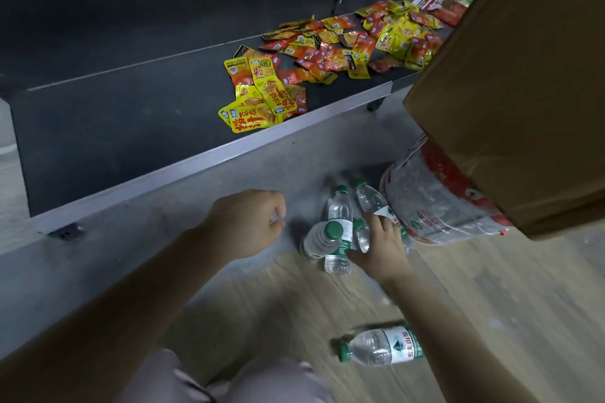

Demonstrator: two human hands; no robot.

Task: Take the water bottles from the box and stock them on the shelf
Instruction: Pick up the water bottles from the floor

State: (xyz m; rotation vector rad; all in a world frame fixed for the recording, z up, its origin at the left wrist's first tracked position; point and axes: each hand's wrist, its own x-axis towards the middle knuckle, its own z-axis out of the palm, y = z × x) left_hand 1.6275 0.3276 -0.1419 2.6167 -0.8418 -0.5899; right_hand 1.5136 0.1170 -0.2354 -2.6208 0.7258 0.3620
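- Water bottles (339, 229) lie in a loose cluster on the floor (491, 288), in front of the shelf (131, 127) and just beside a shrink-wrapped pack (435, 203) that sits under the cardboard box (510, 75).
- One more bottle (381, 347) lies on its side on the floor, well apart from the cluster on the side away from the shelf, beside my right forearm.
- My right hand (378, 249) rests on the cluster with its fingers (376, 222) spread over a bottle's label; I cannot tell whether they have actually closed round it.
- My left hand (252, 219) hovers between the shelf edge and the cluster, fingers loosely curled and holding nothing.
- I judge these bottles full, so moderately heavy for their size, with thin clear walls that give under a squeeze; smooth plastic and round bodies mean they roll and may slip.
- The best hold looks to be round the labelled middle (342, 239), where the body is straight, or at the neck under the green cap (334, 229) for the one pointing up at me.
- Snack packets (327, 52) cover the far end of the shelf nearer the box; the end away from the box is bare.
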